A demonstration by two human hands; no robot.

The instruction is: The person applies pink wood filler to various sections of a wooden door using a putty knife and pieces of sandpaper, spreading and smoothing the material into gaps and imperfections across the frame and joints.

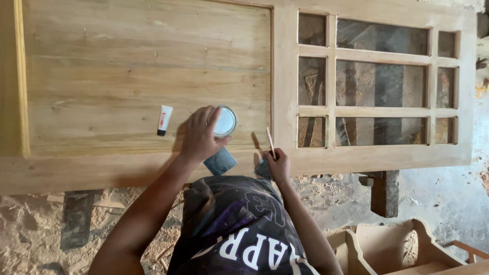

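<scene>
Nearest the camera, my dark printed shirt (239, 234) is filling the lower frame, with a sawdust-covered floor (41, 219) around it. I am leaning over a pale unfinished wooden door (147, 66) lying flat, its right part divided into small glazed panes (381, 84).

My left hand (199, 135) is closing over a small round tin with a pale lid (225, 121), fingers wrapping its rim from the left; the tin is standing upright on the solid panel, near the door's lower rail. I judge the tin to be light, rigid and smooth-sided, so it may be slipping if gripped loosely; holding it around the wall, not by the lid, seems safest.

My right hand (275, 164) is pinching a thin pale wooden stick (270, 141) near its lower end, the stick pointing up over the door's stile. It looks light and easily snapped, so a gentle low grip suits it.

A small white tube with a dark cap (164, 120) is lying on the panel, well left of the tin. A square of blue-grey abrasive sheet (220, 161) is resting just below my left hand.
</scene>
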